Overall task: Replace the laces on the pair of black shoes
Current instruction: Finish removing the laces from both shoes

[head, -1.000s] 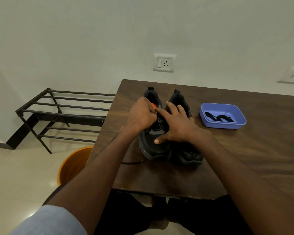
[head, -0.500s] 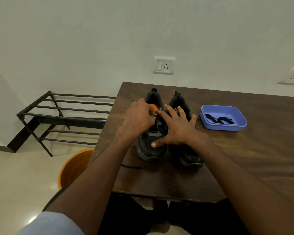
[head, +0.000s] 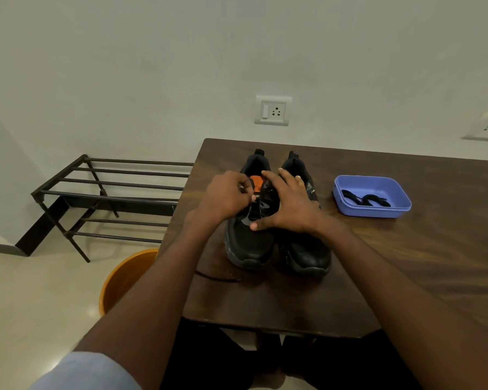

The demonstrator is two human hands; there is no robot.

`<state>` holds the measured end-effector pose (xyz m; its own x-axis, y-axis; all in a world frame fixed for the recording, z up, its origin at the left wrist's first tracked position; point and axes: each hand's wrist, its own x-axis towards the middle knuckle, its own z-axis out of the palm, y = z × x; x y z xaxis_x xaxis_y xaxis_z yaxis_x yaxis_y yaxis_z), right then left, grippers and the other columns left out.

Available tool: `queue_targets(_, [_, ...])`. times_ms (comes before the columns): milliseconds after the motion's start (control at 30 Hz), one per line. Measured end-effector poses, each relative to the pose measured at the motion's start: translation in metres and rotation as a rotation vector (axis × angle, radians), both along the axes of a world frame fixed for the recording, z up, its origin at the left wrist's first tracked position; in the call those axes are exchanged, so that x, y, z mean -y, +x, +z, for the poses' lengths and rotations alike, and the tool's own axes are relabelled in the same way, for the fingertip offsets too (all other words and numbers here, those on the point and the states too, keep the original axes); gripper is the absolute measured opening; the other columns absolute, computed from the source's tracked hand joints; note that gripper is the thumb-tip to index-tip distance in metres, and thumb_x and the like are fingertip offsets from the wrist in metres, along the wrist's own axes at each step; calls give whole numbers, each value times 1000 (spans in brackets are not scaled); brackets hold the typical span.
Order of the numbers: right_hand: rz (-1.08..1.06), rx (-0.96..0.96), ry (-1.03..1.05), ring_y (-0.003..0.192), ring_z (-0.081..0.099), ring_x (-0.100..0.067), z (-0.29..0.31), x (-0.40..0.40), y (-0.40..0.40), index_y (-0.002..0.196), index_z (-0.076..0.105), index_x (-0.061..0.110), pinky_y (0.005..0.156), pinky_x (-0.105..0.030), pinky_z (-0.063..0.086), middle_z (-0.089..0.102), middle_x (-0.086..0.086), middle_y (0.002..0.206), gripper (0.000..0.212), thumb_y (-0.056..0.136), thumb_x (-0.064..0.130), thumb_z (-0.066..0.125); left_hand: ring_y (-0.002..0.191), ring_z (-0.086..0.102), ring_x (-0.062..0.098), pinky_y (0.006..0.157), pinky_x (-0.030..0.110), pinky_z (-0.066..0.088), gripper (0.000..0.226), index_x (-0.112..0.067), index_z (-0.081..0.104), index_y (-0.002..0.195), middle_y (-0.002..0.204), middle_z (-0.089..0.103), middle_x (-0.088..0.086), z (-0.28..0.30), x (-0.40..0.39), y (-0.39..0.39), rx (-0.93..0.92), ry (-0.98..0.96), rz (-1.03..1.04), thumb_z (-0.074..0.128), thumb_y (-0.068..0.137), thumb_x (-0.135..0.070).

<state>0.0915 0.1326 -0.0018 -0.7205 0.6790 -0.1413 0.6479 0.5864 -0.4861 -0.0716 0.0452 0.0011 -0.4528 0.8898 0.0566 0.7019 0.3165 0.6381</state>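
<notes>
The brown wooden surface [head: 406, 249] carries everything, and the pair of black shoes [head: 276, 243] stands under both hands with toes toward the person, probably so the eyelets face the worker. The right hand [head: 290, 205] lies spread and flat, fingers straight, across both shoes, apparently pinning them so they do not slide. The left hand [head: 226, 197], just beside it over the left-side shoe, has its fingers curled at the eyelets near the orange tongue [head: 256, 182]; it seems to pinch a lace, though the lace itself is too small to make out. Well to the right of the right hand a blue tray [head: 347, 205] holds black laces [head: 365, 199], likely kept within reach. No writing can be read.
</notes>
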Motion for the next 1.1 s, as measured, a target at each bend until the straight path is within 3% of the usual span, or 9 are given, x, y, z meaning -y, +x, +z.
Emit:
queue_targets(133, [20,77,48,157,-11,-41,1,-13,8,161,9,48,125,-66,9,-6,1,173,125,66,60,89,77,67,12,76,36,60,10,-26,70,83,80,69,-6,0,0,4,-99,-2,-44,76,90,-22])
queue_targets(267, [50,114,50,155,-18,-43,-11,-4,-3,158,5,56,119,-76,12,-13,11,172,125,63,69,86,94,69,16,89,39,59,20,-24,75,112,105,75,-1,4,1,13,-218,-25,-105,74,93,-20])
queue_targets(400, [37,157,29,154,-24,-41,-12,0,-5,158,3,56,115,-80,11,-18,15,170,128,60,75,83,77,67,12,78,36,61,14,-21,73,85,83,70,-2,4,0,16,-208,-8,-24,66,95,-14])
queue_targets(600, [71,176,29,155,-23,-35,-5,2,0,158,-1,52,115,-81,11,-12,18,171,131,61,73,84,73,70,22,59,20,58,17,-1,68,88,80,71,14,27,8,4,577,298,240,55,98,-3])
queue_targets(667, [76,189,40,155,-23,-33,-6,1,0,158,-3,53,114,-81,11,-14,18,170,132,60,75,83,67,70,16,65,31,62,6,-13,70,92,78,72,4,22,8,-5,306,234,164,67,96,-17])
queue_targets(767, [78,199,61,156,-23,-32,-9,0,0,156,-6,56,113,-82,9,-19,15,170,132,60,78,81,77,67,10,71,34,59,13,-30,69,91,85,68,-7,8,6,-4,-175,-47,38,79,87,-37])
queue_targets(900, [70,210,61,156,-23,-31,-8,1,1,155,-9,57,112,-81,7,-23,12,170,133,60,78,81,76,67,10,78,42,61,15,-28,70,78,79,69,-8,4,1,0,-230,-53,26,73,93,-32])
queue_targets(1000, [60,207,55,156,-23,-30,-9,1,0,156,-8,56,112,-81,7,-23,13,169,134,59,77,83,78,69,10,78,42,61,15,-24,72,83,80,71,-7,14,3,1,-79,179,62,67,97,-25])
queue_targets(1100, [65,194,39,156,-24,-29,-8,1,0,156,-6,57,112,-81,7,-22,13,169,134,59,75,84,77,72,14,55,28,53,24,-12,65,91,87,74,0,37,9,5,495,512,120,48,108,-16])
